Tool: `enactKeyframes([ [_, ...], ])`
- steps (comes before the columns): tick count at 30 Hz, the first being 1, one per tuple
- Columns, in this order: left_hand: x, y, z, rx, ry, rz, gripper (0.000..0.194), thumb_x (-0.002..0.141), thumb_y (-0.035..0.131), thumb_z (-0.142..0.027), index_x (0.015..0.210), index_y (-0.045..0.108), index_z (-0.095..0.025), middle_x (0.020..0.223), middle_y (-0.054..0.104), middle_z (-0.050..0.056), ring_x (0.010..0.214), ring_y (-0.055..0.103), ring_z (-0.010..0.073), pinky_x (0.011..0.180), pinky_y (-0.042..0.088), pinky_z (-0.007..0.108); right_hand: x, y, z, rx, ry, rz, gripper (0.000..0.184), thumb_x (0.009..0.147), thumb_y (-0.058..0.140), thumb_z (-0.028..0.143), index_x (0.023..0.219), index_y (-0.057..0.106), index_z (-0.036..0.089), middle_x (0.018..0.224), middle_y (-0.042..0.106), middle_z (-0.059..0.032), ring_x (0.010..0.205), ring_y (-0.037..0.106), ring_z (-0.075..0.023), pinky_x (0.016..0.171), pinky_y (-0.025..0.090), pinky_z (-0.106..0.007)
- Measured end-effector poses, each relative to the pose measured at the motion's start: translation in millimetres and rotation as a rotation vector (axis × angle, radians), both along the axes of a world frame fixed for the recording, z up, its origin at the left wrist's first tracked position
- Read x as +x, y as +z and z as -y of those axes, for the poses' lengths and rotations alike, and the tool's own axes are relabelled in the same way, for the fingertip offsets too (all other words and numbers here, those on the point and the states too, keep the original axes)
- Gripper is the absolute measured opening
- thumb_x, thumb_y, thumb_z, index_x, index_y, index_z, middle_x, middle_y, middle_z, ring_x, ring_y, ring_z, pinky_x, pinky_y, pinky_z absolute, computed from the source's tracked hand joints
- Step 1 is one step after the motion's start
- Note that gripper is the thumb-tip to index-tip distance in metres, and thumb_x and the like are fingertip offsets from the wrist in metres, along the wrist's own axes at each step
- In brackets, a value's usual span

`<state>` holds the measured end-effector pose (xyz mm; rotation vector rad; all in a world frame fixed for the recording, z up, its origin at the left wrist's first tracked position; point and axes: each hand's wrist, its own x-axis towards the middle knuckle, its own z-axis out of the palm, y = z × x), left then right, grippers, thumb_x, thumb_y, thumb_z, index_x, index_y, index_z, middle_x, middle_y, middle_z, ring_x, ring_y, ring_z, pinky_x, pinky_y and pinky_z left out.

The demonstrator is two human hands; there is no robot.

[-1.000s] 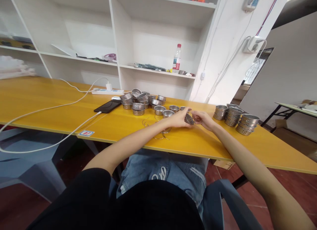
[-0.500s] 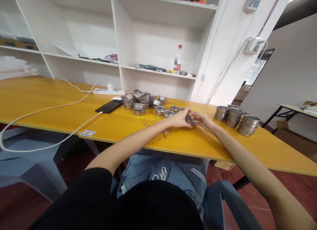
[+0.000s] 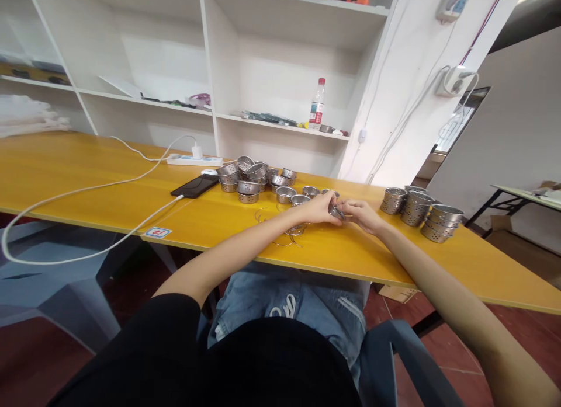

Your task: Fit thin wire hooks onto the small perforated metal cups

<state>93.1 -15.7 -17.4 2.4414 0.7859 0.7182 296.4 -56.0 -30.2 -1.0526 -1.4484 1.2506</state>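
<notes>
My left hand and my right hand meet over the yellow table, both closed on one small perforated metal cup held on its side between them. Thin wire rings lie on the table just below my left wrist. A loose heap of the same metal cups sits behind my left hand. To the right of my right hand stand short stacks of cups.
A black phone lies left of the heap, with a white cable running along the table to a power strip. White shelves stand behind, holding a bottle. A blue chair stands at the left.
Both hands stay together on the cup and have turned it slightly. The view has shifted a little; nothing else has moved.
</notes>
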Motion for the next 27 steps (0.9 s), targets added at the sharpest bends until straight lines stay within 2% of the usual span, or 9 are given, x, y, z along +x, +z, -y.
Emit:
enactKeyframes([
  [8, -0.6, -1.9, -1.8, -0.015, -0.020, 0.010, 0.061, 0.067, 0.089, -0.046, 0.096, 0.041, -0.022, 0.093, 0.059, 0.000, 0.086, 0.057, 0.0207, 0.072, 0.038, 0.030, 3.0, -3.3, -3.7, 0.038, -0.005, 0.048, 0.042, 0.061, 0.094, 0.051, 0.070, 0.072, 0.016, 0.108, 0.068, -0.0082, 0.088, 0.061, -0.0184, 0.076, 0.057, -0.032],
  [15, -0.1, -0.2, -0.1, -0.018, -0.012, 0.011, 0.061, 0.067, 0.090, -0.043, 0.096, 0.040, -0.022, 0.095, 0.057, 0.000, 0.089, 0.056, 0.0209, 0.075, 0.038, 0.030, 2.1, -3.8, -4.0, 0.050, -0.016, 0.062, 0.044, 0.060, 0.094, 0.053, 0.068, 0.072, 0.016, 0.108, 0.066, -0.0083, 0.087, 0.060, -0.0185, 0.075, 0.057, -0.033],
  [27, 0.3, -1.5, -2.6, -0.022, -0.008, 0.006, 0.061, 0.066, 0.090, -0.043, 0.095, 0.040, -0.023, 0.093, 0.057, 0.000, 0.087, 0.056, 0.0209, 0.073, 0.037, 0.030, 2.5, -3.7, -5.4, 0.099, -0.030, 0.078, 0.051, 0.060, 0.093, 0.050, 0.056, 0.057, 0.014, 0.113, 0.059, -0.0077, 0.092, 0.058, -0.0185, 0.074, 0.056, -0.032],
])
